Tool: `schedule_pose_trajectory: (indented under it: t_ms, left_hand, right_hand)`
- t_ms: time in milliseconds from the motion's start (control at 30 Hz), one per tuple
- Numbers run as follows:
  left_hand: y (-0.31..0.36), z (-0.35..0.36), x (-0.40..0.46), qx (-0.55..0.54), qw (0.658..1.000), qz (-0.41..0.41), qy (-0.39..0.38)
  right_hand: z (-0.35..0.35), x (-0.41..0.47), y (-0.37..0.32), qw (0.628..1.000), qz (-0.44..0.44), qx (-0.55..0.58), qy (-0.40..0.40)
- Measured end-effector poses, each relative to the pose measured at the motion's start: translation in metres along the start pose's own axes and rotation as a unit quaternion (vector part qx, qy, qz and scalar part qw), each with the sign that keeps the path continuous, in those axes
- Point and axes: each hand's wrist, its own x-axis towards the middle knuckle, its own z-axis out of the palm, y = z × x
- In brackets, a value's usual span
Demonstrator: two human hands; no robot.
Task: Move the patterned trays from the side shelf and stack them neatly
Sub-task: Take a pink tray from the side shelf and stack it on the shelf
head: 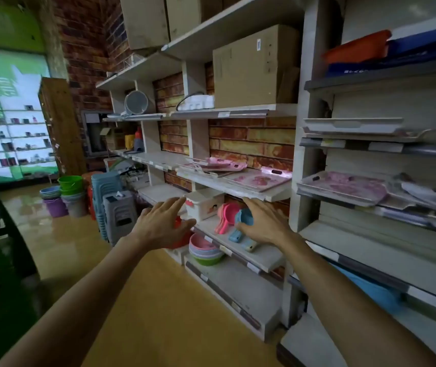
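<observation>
Ahead, both hands reach out with fingers spread, holding nothing: the left hand before a white storage box, the right hand over pink and blue scoops. Pink patterned trays lie on the shelf board just above; another tray rests on the right-hand rack.

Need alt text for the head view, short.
Both hands, left and right, reach open and empty toward a shop shelf holding pink patterned trays. Another pink tray lies on the shelf unit to the right.
</observation>
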Motion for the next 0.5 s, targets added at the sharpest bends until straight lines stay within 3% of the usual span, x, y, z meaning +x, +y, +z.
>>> schedule_pose_trajectory:
  t_ms: [500]
  left_hand:
    - [-0.091,0.072,0.241,-0.012,1.000,-0.016,0.003]
  right_hand:
    - [0.073,0.263,0.035,1.000,-0.013,0.026,-0.007]
